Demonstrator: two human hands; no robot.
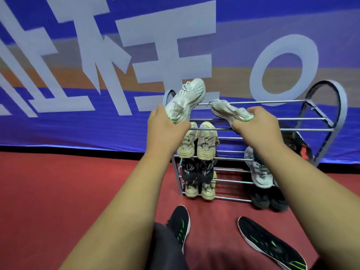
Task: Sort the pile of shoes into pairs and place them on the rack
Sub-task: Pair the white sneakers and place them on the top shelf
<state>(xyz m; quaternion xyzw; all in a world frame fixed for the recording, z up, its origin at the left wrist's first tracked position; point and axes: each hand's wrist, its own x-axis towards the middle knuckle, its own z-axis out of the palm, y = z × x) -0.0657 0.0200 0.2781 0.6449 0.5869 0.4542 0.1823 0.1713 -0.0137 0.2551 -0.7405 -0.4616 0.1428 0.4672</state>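
My left hand [165,127] grips the heel of a white knit sneaker [188,100] tilted toe-up over the left end of the rack's top shelf. My right hand [257,123] holds the heel of the matching white sneaker [226,110], which lies on the top bars. The grey metal rack [303,118] stands against the blue banner. On its lower shelves at the left sit a cream pair [196,143], a black pair [196,170] and another cream pair [200,189].
At the rack's right end are a white shoe [259,172], a black-and-red shoe [298,147] and dark shoes [266,199] at the bottom. My feet in black shoes with green marks [180,225] rest on the red floor. The banner wall [97,55] stands behind.
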